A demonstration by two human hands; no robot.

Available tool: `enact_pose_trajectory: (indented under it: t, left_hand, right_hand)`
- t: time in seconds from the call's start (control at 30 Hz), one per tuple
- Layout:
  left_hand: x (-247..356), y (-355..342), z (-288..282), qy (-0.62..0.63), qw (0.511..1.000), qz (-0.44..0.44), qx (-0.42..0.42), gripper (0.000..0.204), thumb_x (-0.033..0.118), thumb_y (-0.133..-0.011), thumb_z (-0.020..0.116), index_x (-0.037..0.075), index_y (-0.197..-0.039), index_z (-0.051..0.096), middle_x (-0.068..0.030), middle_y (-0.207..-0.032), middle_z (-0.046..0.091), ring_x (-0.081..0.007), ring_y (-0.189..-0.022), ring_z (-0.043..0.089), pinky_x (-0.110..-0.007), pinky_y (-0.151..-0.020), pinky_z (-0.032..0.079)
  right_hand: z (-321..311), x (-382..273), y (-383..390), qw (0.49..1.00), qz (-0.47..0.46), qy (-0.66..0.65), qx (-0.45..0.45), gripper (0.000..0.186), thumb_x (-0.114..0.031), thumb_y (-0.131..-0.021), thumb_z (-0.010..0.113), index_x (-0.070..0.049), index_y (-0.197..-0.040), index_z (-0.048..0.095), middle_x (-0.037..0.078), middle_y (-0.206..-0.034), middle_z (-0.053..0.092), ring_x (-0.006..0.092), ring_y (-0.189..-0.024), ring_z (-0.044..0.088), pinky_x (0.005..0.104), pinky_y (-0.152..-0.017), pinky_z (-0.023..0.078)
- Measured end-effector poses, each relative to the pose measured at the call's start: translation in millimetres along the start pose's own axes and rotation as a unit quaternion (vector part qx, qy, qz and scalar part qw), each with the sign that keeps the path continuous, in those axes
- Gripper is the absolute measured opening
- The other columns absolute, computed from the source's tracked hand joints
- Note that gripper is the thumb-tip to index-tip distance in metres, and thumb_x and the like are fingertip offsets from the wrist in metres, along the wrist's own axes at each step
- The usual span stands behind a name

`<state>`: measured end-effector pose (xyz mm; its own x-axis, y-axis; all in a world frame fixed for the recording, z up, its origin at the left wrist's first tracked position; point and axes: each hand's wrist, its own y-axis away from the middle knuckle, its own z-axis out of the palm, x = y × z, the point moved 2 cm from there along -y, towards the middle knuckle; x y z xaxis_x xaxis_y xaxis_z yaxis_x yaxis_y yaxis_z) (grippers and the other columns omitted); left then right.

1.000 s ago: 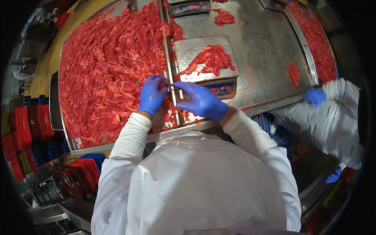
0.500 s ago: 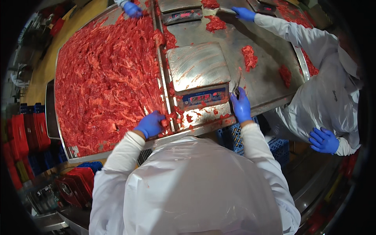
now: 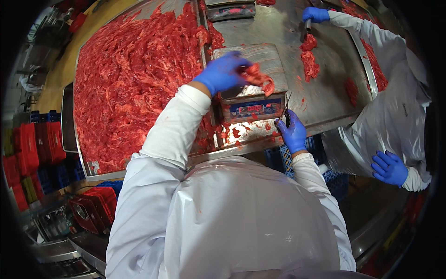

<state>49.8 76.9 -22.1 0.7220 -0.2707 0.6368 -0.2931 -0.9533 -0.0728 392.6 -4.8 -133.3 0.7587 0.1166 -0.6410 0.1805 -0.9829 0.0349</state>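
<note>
My left hand [image 3: 222, 73], in a blue glove, is closed on a strip of raw red meat [image 3: 258, 79]. It holds the strip over the steel platform of a scale [image 3: 274, 59], and the strip's loose end hangs near the platform's front edge. My right hand [image 3: 293, 132], also gloved in blue, is beside the scale's front right corner. Its fingers are wrapped round a knife [image 3: 286, 103] whose thin blade points away from me; the handle is mostly hidden. To the left, a wide heap of raw meat [image 3: 134, 83] fills a metal tray.
A second scale [image 3: 231, 10] stands farther back. At right, a co-worker's gloved hand [image 3: 316, 15] grips a tool near meat pieces [image 3: 309, 58] on the steel table [image 3: 325, 104]; their other hand [image 3: 389, 168] hangs lower. Red crates [image 3: 28, 146] are stacked at left. Meat scraps lie before the scale.
My left hand has moved from the tray's near edge up and right over the scale, now with meat in it. The co-worker's tool hand shifted; another person's hand at the far left left the view.
</note>
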Motion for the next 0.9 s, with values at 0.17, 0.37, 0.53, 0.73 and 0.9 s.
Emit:
enact_pose_trajectory:
  t: [0.17, 0.37, 0.53, 0.73, 0.9]
  left_hand:
    - [-80, 73, -24, -0.004, 0.976, -0.198, 0.096, 0.055, 0.026, -0.079, 0.082, 0.014, -0.132, 0.07, -0.0216, -0.146, 0.057, -0.0401, -0.133, 0.057, -0.044, -0.111, 0.049]
    - [-77, 83, 59, -0.194, 0.973, -0.12, 0.036, 0.042, 0.029, -0.086, 0.078, 0.007, -0.12, 0.071, -0.0191, -0.154, 0.052, -0.0403, -0.139, 0.049, -0.052, -0.115, 0.042]
    - [-58, 74, 25, -0.04, 0.985, -0.159, 0.049, 0.037, 0.03, -0.09, 0.074, 0.004, -0.117, 0.072, -0.0159, -0.141, 0.063, -0.039, -0.134, 0.055, -0.049, -0.111, 0.045]
    - [-47, 77, 13, 0.005, 0.987, -0.068, 0.147, 0.049, 0.029, -0.084, 0.082, 0.002, -0.123, 0.069, -0.0247, -0.141, 0.056, -0.0397, -0.127, 0.058, -0.046, -0.105, 0.05]
    - [-13, 159, 52, -0.004, 0.981, -0.196, -0.005, 0.028, 0.02, -0.082, 0.08, 0.004, -0.103, 0.069, -0.0202, -0.108, 0.061, -0.0393, -0.105, 0.061, -0.047, -0.094, 0.052]
  right_hand:
    - [19, 20, 19, 0.979, 0.035, -0.185, 0.082, 0.047, -0.025, -0.09, 0.08, -0.001, -0.128, 0.065, 0.017, -0.111, 0.072, 0.0302, -0.1, 0.071, 0.0385, -0.092, 0.056]
    - [33, -95, 19, 0.947, -0.17, -0.185, -0.201, 0.031, -0.021, -0.09, 0.079, -0.003, -0.113, 0.068, 0.002, -0.085, 0.064, 0.0127, -0.078, 0.062, 0.0312, -0.074, 0.052]
    - [48, -138, -47, 0.877, 0.065, -0.359, -0.313, 0.033, -0.028, -0.094, 0.076, 0.0, -0.11, 0.071, 0.006, -0.088, 0.072, 0.0132, -0.078, 0.066, 0.0282, -0.071, 0.052]
    - [1, -100, -29, 0.867, 0.185, -0.427, -0.181, 0.026, -0.021, -0.1, 0.071, -0.001, -0.116, 0.07, 0.007, -0.094, 0.073, 0.0155, -0.084, 0.07, 0.0327, -0.08, 0.059]
    - [-5, -49, 36, 0.85, 0.129, -0.441, -0.258, 0.031, -0.025, -0.101, 0.071, 0.0, -0.118, 0.067, 0.009, -0.096, 0.074, 0.0188, -0.087, 0.073, 0.0327, -0.084, 0.057]
